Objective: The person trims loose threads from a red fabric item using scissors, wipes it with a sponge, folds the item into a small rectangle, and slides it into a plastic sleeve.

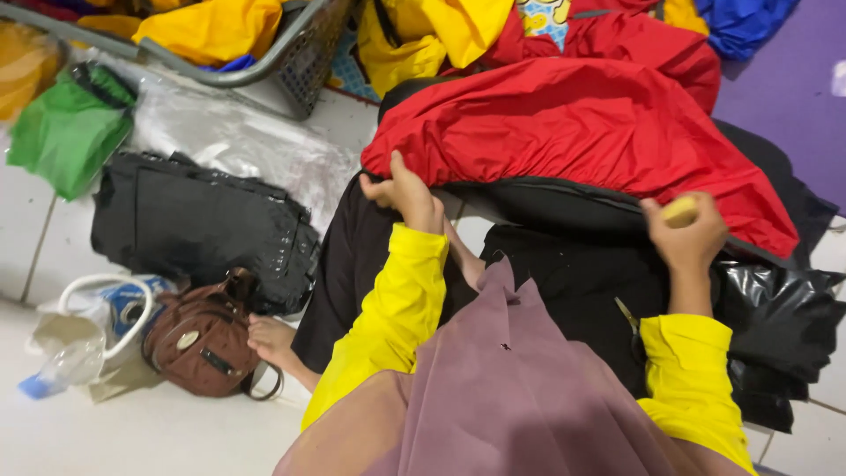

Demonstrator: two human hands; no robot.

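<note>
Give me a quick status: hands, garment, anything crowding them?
Left hand grips red jacket at its dark hem. Right hand holds small yellow piece against the hem. Black garments piled underneath.

White tiled floor point(176, 432) carries everything; brown bag point(201, 342), folded black plastic stack point(198, 225), clear plastic sheet point(238, 137), green bag point(66, 128), grey basket point(304, 57) lie on it.

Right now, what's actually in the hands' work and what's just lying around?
In hand:
left hand gripping the red jacket hem
right hand holding a small yellow piece at the hem

Lying about:
brown bag
black folded pile
green bag
wire basket
</note>
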